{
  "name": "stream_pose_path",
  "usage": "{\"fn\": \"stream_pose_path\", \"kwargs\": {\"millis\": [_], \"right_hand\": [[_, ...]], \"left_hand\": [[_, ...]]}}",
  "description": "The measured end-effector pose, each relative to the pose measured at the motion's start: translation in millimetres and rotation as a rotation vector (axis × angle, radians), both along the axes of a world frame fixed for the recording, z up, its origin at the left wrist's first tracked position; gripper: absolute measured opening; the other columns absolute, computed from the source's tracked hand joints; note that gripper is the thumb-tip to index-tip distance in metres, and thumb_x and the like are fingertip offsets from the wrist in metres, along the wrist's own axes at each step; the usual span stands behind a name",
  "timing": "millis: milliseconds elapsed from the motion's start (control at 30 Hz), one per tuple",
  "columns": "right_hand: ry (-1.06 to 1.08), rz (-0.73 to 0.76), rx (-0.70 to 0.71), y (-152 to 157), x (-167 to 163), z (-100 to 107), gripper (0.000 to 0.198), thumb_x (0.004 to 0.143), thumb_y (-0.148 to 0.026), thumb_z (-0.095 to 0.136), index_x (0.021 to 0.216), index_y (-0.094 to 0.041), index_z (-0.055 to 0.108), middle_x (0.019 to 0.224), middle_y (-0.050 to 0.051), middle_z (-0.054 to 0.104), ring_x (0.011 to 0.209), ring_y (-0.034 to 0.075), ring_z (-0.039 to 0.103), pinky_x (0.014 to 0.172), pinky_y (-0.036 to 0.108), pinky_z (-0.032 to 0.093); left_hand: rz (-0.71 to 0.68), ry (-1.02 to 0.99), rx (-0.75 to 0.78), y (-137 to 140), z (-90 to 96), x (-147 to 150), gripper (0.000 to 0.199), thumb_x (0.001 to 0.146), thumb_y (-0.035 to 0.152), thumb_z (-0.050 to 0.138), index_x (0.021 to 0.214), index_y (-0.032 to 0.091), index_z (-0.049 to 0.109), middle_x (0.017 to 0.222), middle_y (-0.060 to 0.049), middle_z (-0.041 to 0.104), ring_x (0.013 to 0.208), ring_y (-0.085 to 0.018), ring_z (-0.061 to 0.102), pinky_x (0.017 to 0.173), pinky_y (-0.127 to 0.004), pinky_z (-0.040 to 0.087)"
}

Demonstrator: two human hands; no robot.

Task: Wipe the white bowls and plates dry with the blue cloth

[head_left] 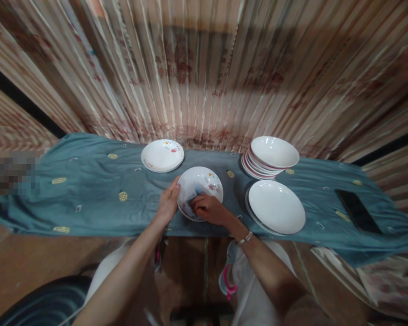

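Observation:
A white plate with a floral print (204,179) is in front of me, tilted a little above the cloth-covered table. My left hand (169,199) grips its left rim, thumb on the upper side. Over the plate's inner face, my right hand (206,208) presses a bluish cloth (193,195), its fingers bunched around it. Part of the cloth is hidden by those fingers. Behind and to the left lie flower-printed plates (162,155), apparently stacked. Right of my hands sits a stack of larger white plates (277,207).
A stack of white bowls (274,151) stands at the table's back right. A dark phone (357,211) lies near the right end of the blue-green tablecloth (95,194). A pleated curtain (204,77) hangs right behind the table. A black round object (44,301) is on the floor at lower left.

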State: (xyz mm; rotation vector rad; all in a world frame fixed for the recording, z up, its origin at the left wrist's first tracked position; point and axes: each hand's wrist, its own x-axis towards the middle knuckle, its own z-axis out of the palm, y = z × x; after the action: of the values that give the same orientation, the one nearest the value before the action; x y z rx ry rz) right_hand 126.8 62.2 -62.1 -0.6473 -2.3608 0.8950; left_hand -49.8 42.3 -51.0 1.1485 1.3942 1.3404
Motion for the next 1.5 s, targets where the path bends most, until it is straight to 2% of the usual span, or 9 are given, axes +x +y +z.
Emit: {"fn": "stream_pose_path", "kwargs": {"millis": [133, 233, 367, 533, 667, 833, 1067, 1300, 1500], "right_hand": [[-0.124, -0.045, 0.000, 1, 12, -3, 0.022, 0.072, -0.001, 0.052, 0.059, -0.016, 0.061, 0.076, 0.002, 0.070, 0.074, 0.012, 0.063, 0.079, 0.027, 0.049], [-0.237, -0.136, 0.017, 3, 22, -5, 0.022, 0.073, -0.001, 0.051, 0.060, -0.015, 0.062, 0.077, 0.003, 0.070, 0.075, 0.013, 0.062, 0.075, 0.026, 0.048], [-0.321, -0.286, 0.088, 5, 30, -6, 0.022, 0.076, -0.003, 0.051, 0.063, -0.016, 0.063, 0.080, 0.005, 0.070, 0.080, 0.015, 0.061, 0.079, 0.026, 0.047], [-0.305, -0.452, 0.206, 9, 31, -7, 0.021, 0.078, -0.004, 0.049, 0.066, -0.017, 0.060, 0.082, 0.006, 0.068, 0.082, 0.017, 0.059, 0.080, 0.026, 0.045], [-0.203, -0.512, 0.245, 13, 28, -8, 0.022, 0.079, -0.005, 0.046, 0.066, -0.018, 0.057, 0.081, 0.006, 0.066, 0.082, 0.017, 0.058, 0.081, 0.028, 0.045], [-0.059, -0.539, 0.250, 19, 25, -10, 0.021, 0.080, -0.008, 0.044, 0.069, -0.020, 0.057, 0.086, 0.006, 0.067, 0.087, 0.018, 0.058, 0.086, 0.031, 0.045], [0.040, -0.544, 0.221, 24, 17, -13, 0.021, 0.082, -0.012, 0.043, 0.085, -0.017, 0.063, 0.106, 0.011, 0.066, 0.105, 0.022, 0.057, 0.096, 0.038, 0.043], [0.071, -0.477, 0.226, 21, 5, -7, 0.024, 0.083, -0.012, 0.044, 0.094, -0.018, 0.065, 0.113, 0.010, 0.064, 0.110, 0.021, 0.055, 0.100, 0.039, 0.042], [0.097, -0.348, 0.254, 9, -12, -1, 0.026, 0.088, -0.015, 0.044, 0.102, -0.017, 0.065, 0.118, 0.010, 0.062, 0.113, 0.021, 0.053, 0.102, 0.040, 0.042]], "left_hand": [[-0.012, 0.024, 0.010, 0, 3.7, 2, 0.061, 0.080, 0.058, 0.052, 0.124, 0.016, 0.062, 0.132, -0.009, 0.060, 0.126, -0.027, 0.050, 0.111, -0.038, 0.031], [-0.016, 0.032, 0.012, -1, 6.7, 3, 0.062, 0.081, 0.058, 0.051, 0.124, 0.015, 0.061, 0.133, -0.009, 0.059, 0.127, -0.027, 0.049, 0.111, -0.037, 0.030], [-0.017, 0.052, 0.016, -1, 8.5, 3, 0.060, 0.081, 0.058, 0.050, 0.123, 0.016, 0.062, 0.132, -0.008, 0.060, 0.128, -0.026, 0.049, 0.112, -0.037, 0.029], [-0.013, 0.078, 0.010, -1, 8.8, 3, 0.060, 0.082, 0.056, 0.050, 0.124, 0.016, 0.061, 0.132, -0.009, 0.060, 0.127, -0.027, 0.049, 0.111, -0.037, 0.030], [-0.009, 0.067, 0.006, -2, 8.5, 3, 0.060, 0.082, 0.054, 0.050, 0.127, 0.015, 0.059, 0.131, -0.009, 0.060, 0.126, -0.026, 0.050, 0.111, -0.037, 0.031], [0.004, 0.058, 0.003, -2, 9.1, 3, 0.057, 0.082, 0.053, 0.052, 0.125, 0.017, 0.061, 0.132, -0.007, 0.059, 0.127, -0.026, 0.049, 0.111, -0.036, 0.030], [-0.012, 0.061, 0.026, -3, 11.2, 4, 0.062, 0.082, 0.054, 0.052, 0.127, 0.013, 0.060, 0.133, -0.010, 0.059, 0.127, -0.027, 0.049, 0.111, -0.036, 0.030], [-0.013, 0.027, 0.018, -2, 5.4, 2, 0.060, 0.081, 0.055, 0.053, 0.126, 0.016, 0.061, 0.133, -0.009, 0.059, 0.126, -0.027, 0.050, 0.110, -0.037, 0.031], [-0.033, 0.036, 0.025, -2, 5.5, 2, 0.056, 0.082, 0.053, 0.051, 0.125, 0.017, 0.061, 0.131, -0.008, 0.061, 0.125, -0.026, 0.051, 0.110, -0.037, 0.032]]}}
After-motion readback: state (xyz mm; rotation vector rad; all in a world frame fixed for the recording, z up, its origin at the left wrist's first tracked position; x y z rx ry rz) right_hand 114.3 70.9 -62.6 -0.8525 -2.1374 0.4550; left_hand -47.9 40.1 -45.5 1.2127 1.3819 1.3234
